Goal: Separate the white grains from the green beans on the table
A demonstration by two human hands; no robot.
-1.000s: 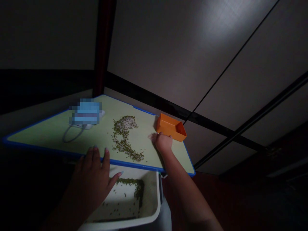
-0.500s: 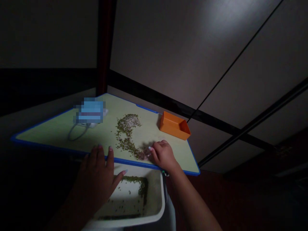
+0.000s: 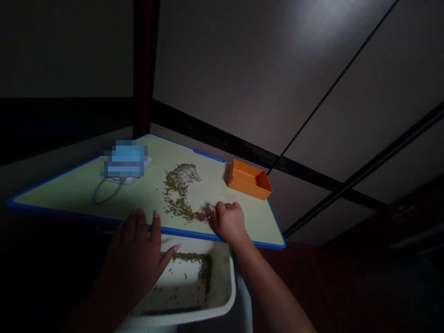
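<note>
Small green beans (image 3: pixel 176 189) mixed with whitish grains lie in a curved trail on the pale yellow-green tabletop (image 3: pixel 208 178). My right hand (image 3: pixel 229 219) rests at the near right end of this trail, its fingers curled closed and touching the grains there. What it holds, if anything, is hidden by the fingers. My left hand (image 3: pixel 138 245) lies at the table's blue front edge with its fingers stretched out, holding nothing. Below it, a white tub (image 3: pixel 224 273) stands under the edge, with more green beans along its inner sides and scattered on its bottom; my left hand covers part of it.
An orange open box (image 3: pixel 248 180) stands at the table's right rear. At the left, a blurred-out blue object (image 3: pixel 126 159) sits with a looped light cable (image 3: pixel 104 199). Large panels (image 3: pixel 277 83) rise behind the table. The surroundings are dim.
My right hand has moved slightly left and its fingers have curled in closer at the trail's near end. The left hand keeps its place. The whole view has shifted a little.
</note>
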